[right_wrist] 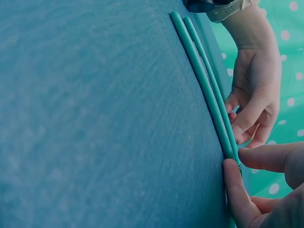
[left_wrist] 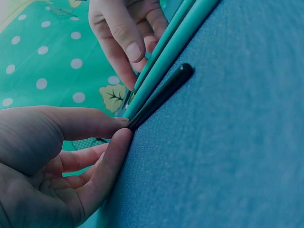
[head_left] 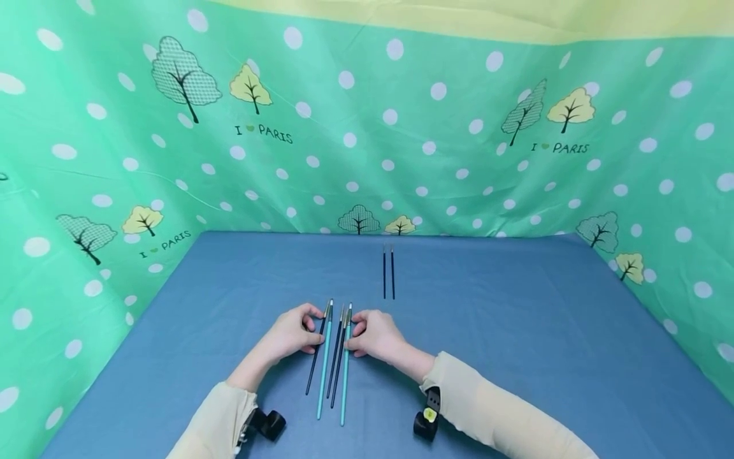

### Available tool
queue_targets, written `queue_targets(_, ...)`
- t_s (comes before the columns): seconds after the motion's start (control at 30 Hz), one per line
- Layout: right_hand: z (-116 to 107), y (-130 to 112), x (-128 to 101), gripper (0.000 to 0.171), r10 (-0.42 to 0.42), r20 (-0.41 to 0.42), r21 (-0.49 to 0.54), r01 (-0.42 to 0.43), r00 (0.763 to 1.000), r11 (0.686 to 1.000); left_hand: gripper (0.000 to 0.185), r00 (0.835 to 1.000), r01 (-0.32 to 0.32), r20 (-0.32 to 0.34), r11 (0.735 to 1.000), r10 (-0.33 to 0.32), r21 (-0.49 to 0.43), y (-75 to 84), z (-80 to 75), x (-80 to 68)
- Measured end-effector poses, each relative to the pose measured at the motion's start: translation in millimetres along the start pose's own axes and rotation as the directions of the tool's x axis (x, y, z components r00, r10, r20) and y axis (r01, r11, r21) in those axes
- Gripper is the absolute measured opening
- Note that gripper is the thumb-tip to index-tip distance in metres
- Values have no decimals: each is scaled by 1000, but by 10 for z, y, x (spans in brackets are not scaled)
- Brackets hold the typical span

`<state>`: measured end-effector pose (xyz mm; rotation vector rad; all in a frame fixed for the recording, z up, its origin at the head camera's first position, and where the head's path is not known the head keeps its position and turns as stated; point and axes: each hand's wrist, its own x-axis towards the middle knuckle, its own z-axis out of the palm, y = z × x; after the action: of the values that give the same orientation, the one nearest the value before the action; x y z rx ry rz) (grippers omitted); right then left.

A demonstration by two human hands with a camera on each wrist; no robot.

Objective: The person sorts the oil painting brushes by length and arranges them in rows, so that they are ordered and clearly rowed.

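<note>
Two teal paintbrushes and three dark ones lie in a loose fan on the blue table cloth, tips pointing away. My left hand (head_left: 295, 330) is at the fan's left side, its thumb and finger pinching the outer dark paintbrush (head_left: 312, 370) near its upper part. Beside that brush lies the left teal paintbrush (head_left: 323, 370). At the right side, my right hand (head_left: 377, 335) pinches the right teal paintbrush (head_left: 345, 382) between thumb and finger, seen close in the right wrist view (right_wrist: 204, 85). Two dark paintbrushes (head_left: 336, 382) lie between the teal ones.
Farther back, two more dark paintbrushes (head_left: 393, 277) lie parallel on the blue cloth (head_left: 516, 306). A green dotted curtain (head_left: 436, 140) with printed trees stands behind and along both sides. Black wrist cameras (head_left: 425, 424) hang beneath both forearms.
</note>
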<state>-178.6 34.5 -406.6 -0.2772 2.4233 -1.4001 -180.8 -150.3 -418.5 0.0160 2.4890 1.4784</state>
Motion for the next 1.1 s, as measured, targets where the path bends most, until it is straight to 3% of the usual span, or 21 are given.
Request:
queue_targets(0.23,54,-17,-5,60,-27,-31,-127,23,999,992,37,1000,8,-24,1000,-8,-4,-21,-1,19)
queue_targets(0.7,87,-49,-34,66,-37,-68,-241,20,997,970,38,1000,12,-20,1000,-12,-1,-15,8,16)
queue_targets(0.9,91,-31,-28,64,-42,-77,-267,20,996,963,37,1000,9,-17,1000,-9,-3,1,9,18)
queue_targets(1.1,86,-16,-28,65,-29,-74,-229,12,997,973,38,1000,17,-19,1000,-16,3,3,14,24)
